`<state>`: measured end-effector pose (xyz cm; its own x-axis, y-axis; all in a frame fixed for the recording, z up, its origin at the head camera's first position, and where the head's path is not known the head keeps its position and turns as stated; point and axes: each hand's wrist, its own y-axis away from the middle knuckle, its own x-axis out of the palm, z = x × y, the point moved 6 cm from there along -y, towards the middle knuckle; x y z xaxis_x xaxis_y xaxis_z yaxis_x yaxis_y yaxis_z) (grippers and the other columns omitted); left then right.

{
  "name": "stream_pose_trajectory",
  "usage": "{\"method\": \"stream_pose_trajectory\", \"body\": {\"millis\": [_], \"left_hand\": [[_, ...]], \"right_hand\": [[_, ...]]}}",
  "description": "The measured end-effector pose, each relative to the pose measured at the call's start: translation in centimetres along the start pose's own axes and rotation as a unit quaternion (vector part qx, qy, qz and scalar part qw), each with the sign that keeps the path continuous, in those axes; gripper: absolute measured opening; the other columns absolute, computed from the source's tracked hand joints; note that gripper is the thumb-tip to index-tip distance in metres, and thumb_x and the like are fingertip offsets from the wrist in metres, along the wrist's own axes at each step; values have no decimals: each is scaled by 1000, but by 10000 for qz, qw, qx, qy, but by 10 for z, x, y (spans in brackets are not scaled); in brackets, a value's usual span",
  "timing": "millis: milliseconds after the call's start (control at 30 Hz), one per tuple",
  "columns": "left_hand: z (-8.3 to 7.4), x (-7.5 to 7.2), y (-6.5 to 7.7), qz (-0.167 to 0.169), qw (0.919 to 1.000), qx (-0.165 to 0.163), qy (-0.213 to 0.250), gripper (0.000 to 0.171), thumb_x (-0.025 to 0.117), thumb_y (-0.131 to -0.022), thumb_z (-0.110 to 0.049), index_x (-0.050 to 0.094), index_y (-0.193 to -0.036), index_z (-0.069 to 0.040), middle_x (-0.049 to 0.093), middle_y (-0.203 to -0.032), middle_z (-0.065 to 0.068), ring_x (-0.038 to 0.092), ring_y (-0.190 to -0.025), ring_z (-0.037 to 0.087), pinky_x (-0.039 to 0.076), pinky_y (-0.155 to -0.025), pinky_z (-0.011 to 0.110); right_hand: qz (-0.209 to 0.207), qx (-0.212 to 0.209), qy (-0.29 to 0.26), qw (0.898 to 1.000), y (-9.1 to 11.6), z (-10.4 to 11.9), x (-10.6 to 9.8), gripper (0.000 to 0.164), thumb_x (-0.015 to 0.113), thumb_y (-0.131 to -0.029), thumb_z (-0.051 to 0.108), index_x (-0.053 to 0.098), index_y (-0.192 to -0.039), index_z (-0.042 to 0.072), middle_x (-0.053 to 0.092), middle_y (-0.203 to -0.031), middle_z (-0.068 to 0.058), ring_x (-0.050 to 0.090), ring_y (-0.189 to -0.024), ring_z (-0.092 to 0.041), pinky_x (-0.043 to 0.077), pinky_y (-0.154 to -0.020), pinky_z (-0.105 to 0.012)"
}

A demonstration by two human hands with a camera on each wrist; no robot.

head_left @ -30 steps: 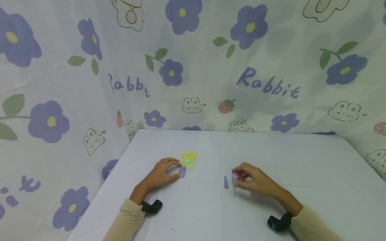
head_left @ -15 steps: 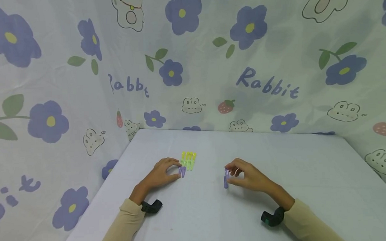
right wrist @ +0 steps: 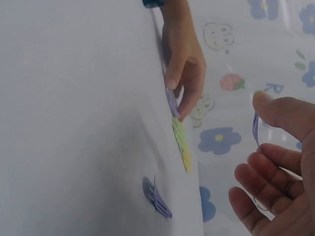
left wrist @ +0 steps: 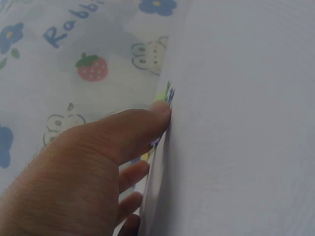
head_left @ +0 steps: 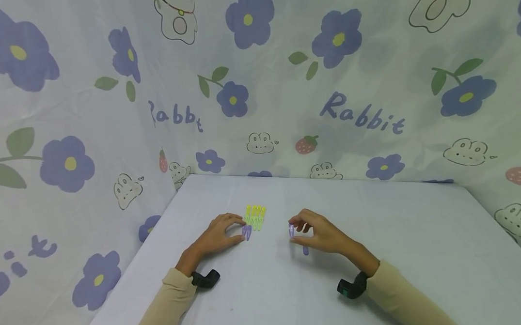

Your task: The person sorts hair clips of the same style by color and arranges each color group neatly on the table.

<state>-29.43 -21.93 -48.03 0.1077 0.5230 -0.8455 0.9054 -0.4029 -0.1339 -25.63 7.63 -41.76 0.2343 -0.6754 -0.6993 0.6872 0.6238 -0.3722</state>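
My left hand (head_left: 220,234) rests on the table at left, thumb and forefinger at the two ends of a pair of purple snap hair clips (head_left: 247,232). In the left wrist view its thumb (left wrist: 142,125) hides most of the clips. My right hand (head_left: 322,233) pinches another purple hair clip (head_left: 291,230) end to end between thumb and forefinger, raised over the table. Below that hand lies one more purple hair clip (head_left: 305,250), partly covered in the head view. The right wrist view shows this loose clip (right wrist: 161,205) whole, with its shadow beside it.
Just beyond the purple pair lie a row of green hair clips (head_left: 254,223) and a row of yellow hair clips (head_left: 256,210), several in each. The white table (head_left: 376,211) meets a flower-printed cloth (head_left: 275,108) at the back and left.
My right hand has carried its purple hair clip leftward, past the loose clip and closer to my left hand. The left hand stays where it was.
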Motion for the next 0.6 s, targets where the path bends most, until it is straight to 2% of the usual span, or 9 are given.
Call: {"method": "stream_pose_trajectory", "body": {"millis": [167, 433, 600], "left_hand": [[1, 2, 1, -29, 10000, -31, 8, 44, 74, -88, -45, 66, -127, -25, 56, -143, 2, 43, -140, 32, 29, -114, 61], [0, 1, 2, -3, 10000, -38, -20, 45, 74, -88, -45, 66, -128, -25, 56, -143, 2, 43, -140, 32, 29, -115, 61], [-2, 0, 0, -6, 10000, -2, -26, 45, 73, -89, -45, 66, -128, -25, 56, -143, 3, 43, -140, 33, 29, -115, 61]], "right_hand": [[79, 172, 32, 9998, -9, -1, 9, 42, 81, -85, 30, 64, -118, 10, 64, -107, 4, 62, -93, -13, 56, -80, -25], [84, 214, 53, 9997, -25, 3, 21, 42, 80, -86, 30, 64, -119, 10, 64, -109, 2, 62, -94, -13, 56, -80, -27], [30, 242, 74, 9997, -36, 4, 29, 41, 80, -86, 29, 64, -118, 9, 65, -110, 1, 62, -94, -12, 58, -81, -32]]}}
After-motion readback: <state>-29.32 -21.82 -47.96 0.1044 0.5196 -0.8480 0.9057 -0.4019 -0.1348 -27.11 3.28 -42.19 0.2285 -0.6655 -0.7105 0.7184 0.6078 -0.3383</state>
